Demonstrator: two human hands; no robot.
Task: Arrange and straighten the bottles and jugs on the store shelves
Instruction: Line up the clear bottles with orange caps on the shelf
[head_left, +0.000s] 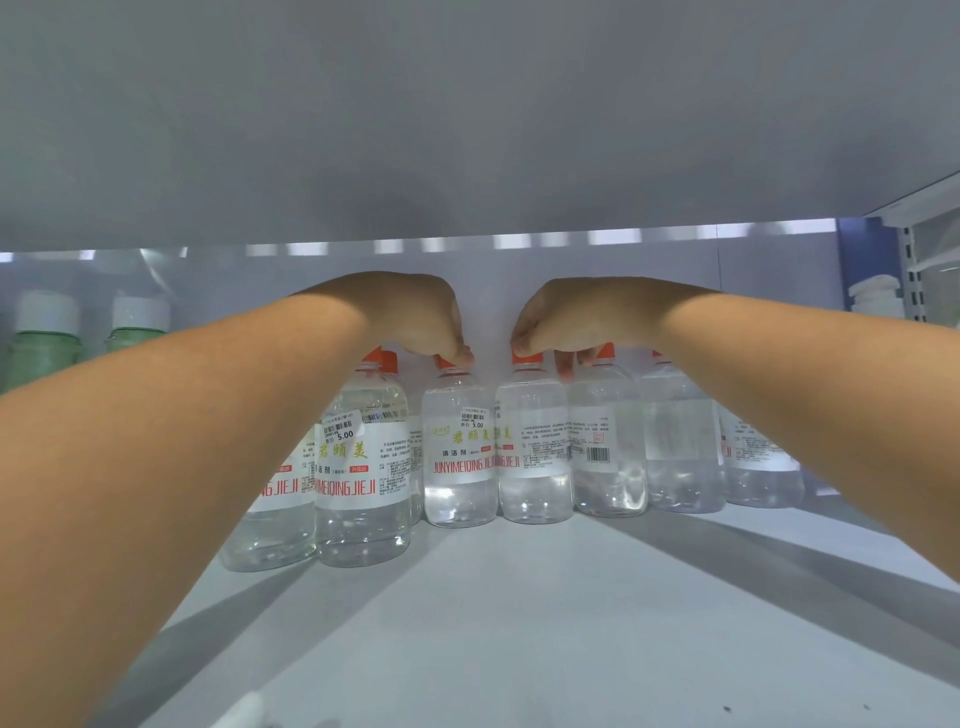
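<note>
Both my bare forearms reach deep into the shelf (519, 623), wrists bent down, my left hand (415, 317) pinching the orange cap of one clear bottle (459, 457) and my right hand (561, 317) pinching the cap of the bottle beside it (532, 452). Both fingers are closed narrowly on those caps. The two bottles stand upright and touching at the back of the shelf, caps up, red-lettered labels facing me, in a row of like bottles.
</note>
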